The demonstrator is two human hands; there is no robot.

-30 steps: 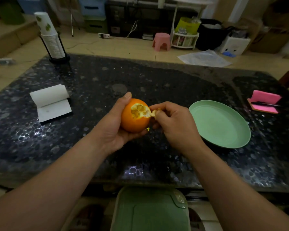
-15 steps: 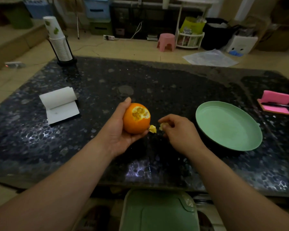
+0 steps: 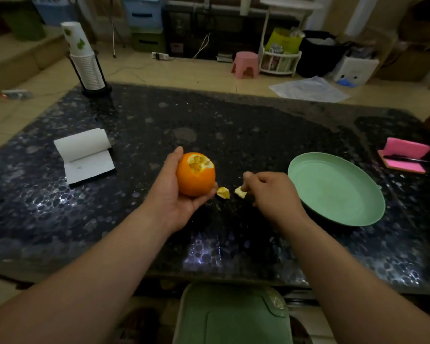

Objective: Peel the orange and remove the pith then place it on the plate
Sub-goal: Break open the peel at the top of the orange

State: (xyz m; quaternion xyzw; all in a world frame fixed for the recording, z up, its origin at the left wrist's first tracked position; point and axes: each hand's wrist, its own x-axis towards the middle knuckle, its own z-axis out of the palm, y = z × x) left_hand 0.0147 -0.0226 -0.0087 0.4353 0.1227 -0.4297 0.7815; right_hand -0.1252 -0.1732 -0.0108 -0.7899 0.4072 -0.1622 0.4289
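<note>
Peeling is barely begun, the round pale-green plate (image 3: 333, 187) at right bare. At centre the left hand (image 3: 174, 194) cups the round orange fruit (image 3: 195, 177), bared only on top. The right hand (image 3: 273, 194) pinches a pale peel scrap (image 3: 240, 193). The next move likely needs a fresh rind edge. The dark speckled stone table (image 3: 233, 125) fills mid-frame, with a cluttered tiled room above.

Both forearms are bare and reach from the near edge toward the middle of the scene, the left forearm (image 3: 97, 269) from the near left and the right forearm (image 3: 345, 269) from the near right.

Left hand (image 3: 170, 197): palm turned up and to the right. The thumb lies up the left side of the orange (image 3: 195, 178), the fingers curl under it, and the fruit sits in the palm.

Right hand (image 3: 274, 194): back of hand up and fingers curled, with the fingertips pinching a small piece of peel (image 3: 240, 193). The hands are near each other but apart.
</note>
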